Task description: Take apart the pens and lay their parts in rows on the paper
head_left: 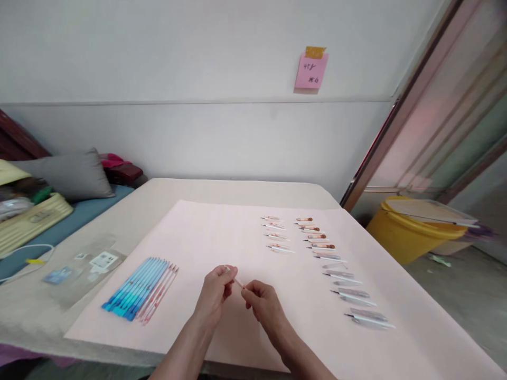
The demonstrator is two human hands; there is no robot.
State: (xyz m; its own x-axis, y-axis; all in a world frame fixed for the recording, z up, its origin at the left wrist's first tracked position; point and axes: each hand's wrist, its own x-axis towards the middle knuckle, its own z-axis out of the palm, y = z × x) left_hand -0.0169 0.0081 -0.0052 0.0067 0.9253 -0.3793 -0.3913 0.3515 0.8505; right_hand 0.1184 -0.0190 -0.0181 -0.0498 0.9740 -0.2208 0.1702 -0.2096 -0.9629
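Note:
My left hand (218, 287) and my right hand (261, 302) meet low in the middle of the view, above a pale sheet. Between their fingertips runs a slim pale pen part (238, 282), pinched at both ends; most of it is hidden by the fingers. To the left lies a row of blue pens (137, 290), side by side, with several red-and-white pens (158, 296) along its right side. On the right, sets of small pen parts (358, 293) with dark tips and clear pieces form a column. A shorter column of pen parts (277, 236) lies farther back.
The pale sheet (214, 227) covers much of the table (237, 189). Clear plastic bags (85, 269) with labels lie at the left. Beyond them are a grey pillow (75, 174) and a cable. A yellow bin (412, 229) stands right; a pink note (311, 71) hangs on the wall.

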